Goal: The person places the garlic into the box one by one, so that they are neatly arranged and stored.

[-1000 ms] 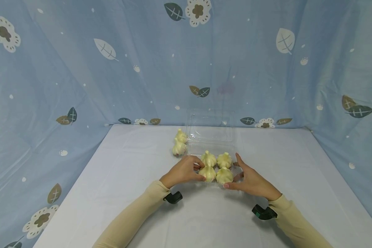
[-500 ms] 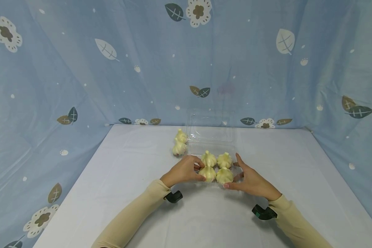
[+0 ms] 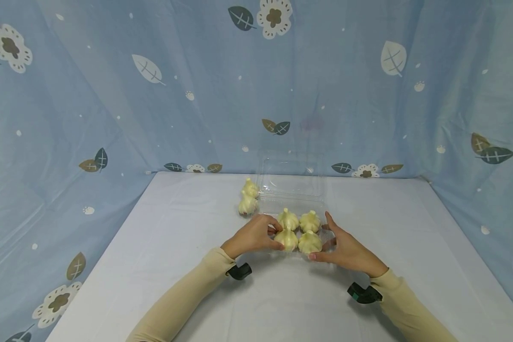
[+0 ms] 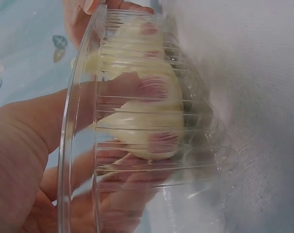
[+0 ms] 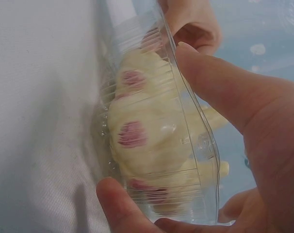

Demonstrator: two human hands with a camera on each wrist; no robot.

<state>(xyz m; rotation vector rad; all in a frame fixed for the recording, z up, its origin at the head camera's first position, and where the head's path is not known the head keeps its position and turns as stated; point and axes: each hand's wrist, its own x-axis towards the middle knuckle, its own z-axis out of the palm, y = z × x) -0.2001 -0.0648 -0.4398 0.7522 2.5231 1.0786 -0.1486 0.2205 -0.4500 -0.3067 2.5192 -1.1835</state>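
A hinged clear plastic box (image 3: pixel 267 205) lies on the white-covered table with its lid (image 3: pixel 290 178) raised at the back. Several pale garlic bulbs stand inside, stems up. My left hand (image 3: pixel 254 235) reaches in from the left, thumb and fingers pinching the front-left garlic bulb (image 3: pixel 287 240); the left wrist view shows the thumb (image 4: pixel 113 92) behind the ribbed wall, against the bulb. At the right end, my right hand (image 3: pixel 346 249) holds the box, thumb at the front rim (image 5: pixel 212 141) and fingers around its side. Beside the grasped bulb sits the front-right bulb (image 3: pixel 309 242).
Two more garlic bulbs, a rear one (image 3: pixel 250 188) and a nearer one (image 3: pixel 248 205), lie on the table left of the box. A blue leaf-patterned curtain (image 3: pixel 222 95) hangs behind the table (image 3: pixel 188 204) and along both sides.
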